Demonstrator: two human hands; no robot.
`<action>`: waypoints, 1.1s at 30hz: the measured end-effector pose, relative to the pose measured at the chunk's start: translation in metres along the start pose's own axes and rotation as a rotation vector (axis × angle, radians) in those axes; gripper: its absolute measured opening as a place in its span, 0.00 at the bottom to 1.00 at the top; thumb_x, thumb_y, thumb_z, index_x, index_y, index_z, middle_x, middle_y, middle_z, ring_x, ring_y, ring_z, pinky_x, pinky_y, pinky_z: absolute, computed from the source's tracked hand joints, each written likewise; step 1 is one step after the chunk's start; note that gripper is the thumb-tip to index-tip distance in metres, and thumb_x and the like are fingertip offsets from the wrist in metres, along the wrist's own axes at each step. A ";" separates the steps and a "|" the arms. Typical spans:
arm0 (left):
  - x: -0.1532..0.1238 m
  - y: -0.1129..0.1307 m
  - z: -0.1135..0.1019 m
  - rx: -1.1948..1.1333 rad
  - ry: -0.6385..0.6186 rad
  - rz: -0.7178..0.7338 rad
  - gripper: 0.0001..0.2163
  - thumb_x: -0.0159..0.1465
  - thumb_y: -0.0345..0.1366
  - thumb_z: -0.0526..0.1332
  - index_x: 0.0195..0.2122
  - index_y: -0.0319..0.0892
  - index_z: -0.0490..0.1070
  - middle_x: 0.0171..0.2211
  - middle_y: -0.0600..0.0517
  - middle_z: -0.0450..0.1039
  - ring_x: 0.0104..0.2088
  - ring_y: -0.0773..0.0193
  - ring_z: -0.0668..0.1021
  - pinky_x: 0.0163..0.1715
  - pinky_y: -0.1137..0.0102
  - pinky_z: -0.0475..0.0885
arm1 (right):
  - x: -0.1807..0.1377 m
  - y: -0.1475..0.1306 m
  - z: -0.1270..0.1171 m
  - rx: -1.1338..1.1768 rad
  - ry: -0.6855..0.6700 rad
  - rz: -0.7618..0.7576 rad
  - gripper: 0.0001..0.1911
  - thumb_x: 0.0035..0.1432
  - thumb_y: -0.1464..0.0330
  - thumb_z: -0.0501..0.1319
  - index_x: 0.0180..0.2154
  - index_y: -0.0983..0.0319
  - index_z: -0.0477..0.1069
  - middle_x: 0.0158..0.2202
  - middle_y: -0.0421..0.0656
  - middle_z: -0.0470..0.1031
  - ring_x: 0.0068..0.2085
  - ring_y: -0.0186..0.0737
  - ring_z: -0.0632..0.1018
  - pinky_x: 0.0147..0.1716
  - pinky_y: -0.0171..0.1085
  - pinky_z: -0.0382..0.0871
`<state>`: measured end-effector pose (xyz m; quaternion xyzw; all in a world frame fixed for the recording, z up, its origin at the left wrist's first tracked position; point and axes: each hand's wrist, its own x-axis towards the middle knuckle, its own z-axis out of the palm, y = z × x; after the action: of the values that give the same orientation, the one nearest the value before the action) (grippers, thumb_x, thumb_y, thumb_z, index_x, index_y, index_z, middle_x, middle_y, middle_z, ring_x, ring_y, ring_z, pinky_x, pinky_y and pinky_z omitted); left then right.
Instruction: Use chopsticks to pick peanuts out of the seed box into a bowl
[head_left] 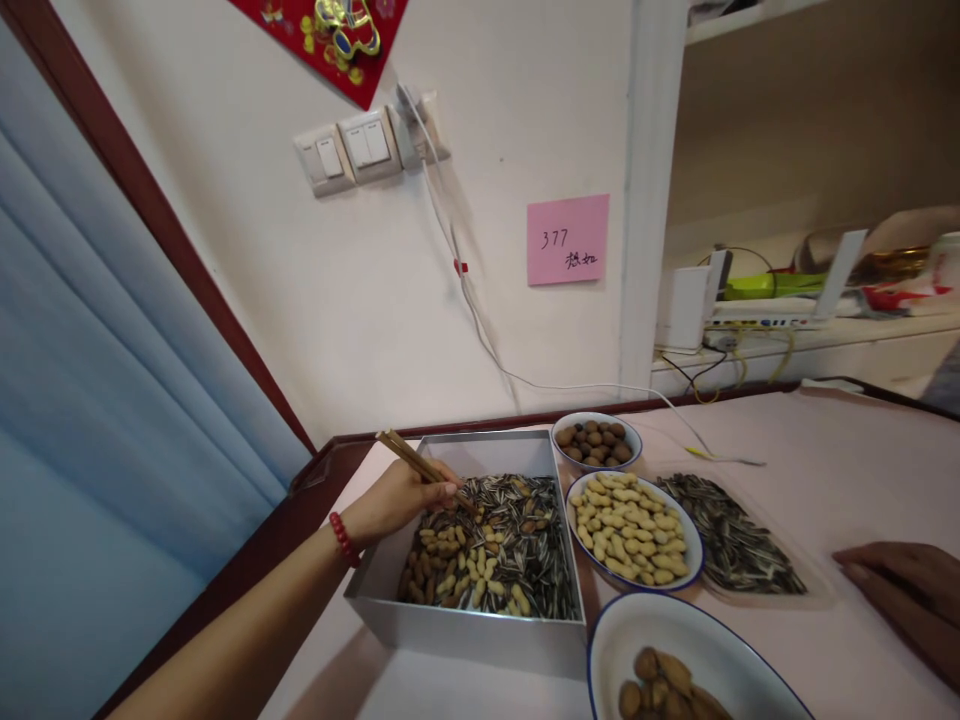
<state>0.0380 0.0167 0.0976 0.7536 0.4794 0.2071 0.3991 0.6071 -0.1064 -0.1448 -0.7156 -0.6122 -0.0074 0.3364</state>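
My left hand, with a red bead bracelet at the wrist, is closed around a pair of wooden chopsticks. Their tips point down into a grey metal box and touch the mix inside; whether they pinch a piece, I cannot tell. In the box, peanuts lie toward the near left, with sunflower seeds and brown nuts among and around them. At the right edge my right hand lies on the table, fingers stretched out and holding nothing, near a clear tray of sunflower seeds.
Right of the box stand a bowl of round brown nuts, a bowl of peanuts and a nearer bowl of long brown nuts. A white cable runs down the wall onto the table. A router sits on the shelf.
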 end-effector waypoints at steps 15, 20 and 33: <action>0.010 0.000 0.003 0.201 -0.032 0.061 0.14 0.62 0.47 0.62 0.38 0.41 0.78 0.32 0.48 0.79 0.36 0.56 0.78 0.38 0.65 0.72 | 0.004 -0.022 -0.010 0.002 -0.025 0.054 0.21 0.58 0.53 0.54 0.34 0.56 0.81 0.41 0.51 0.79 0.45 0.50 0.78 0.51 0.48 0.71; 0.016 -0.001 0.005 0.201 -0.047 0.067 0.12 0.62 0.45 0.62 0.35 0.40 0.77 0.28 0.49 0.77 0.31 0.59 0.77 0.34 0.67 0.72 | 0.005 -0.031 -0.015 0.033 -0.036 0.091 0.24 0.55 0.50 0.52 0.33 0.58 0.81 0.41 0.51 0.79 0.45 0.51 0.78 0.52 0.50 0.70; 0.012 0.005 0.002 -0.172 0.074 -0.160 0.18 0.53 0.47 0.71 0.35 0.37 0.76 0.33 0.44 0.82 0.34 0.55 0.82 0.39 0.62 0.77 | 0.006 -0.052 -0.025 0.025 -0.055 0.105 0.27 0.54 0.48 0.51 0.34 0.59 0.81 0.41 0.51 0.79 0.45 0.50 0.79 0.52 0.49 0.70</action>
<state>0.0475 0.0251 0.0997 0.6679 0.5327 0.2425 0.4598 0.5728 -0.1121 -0.0981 -0.7425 -0.5827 0.0377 0.3282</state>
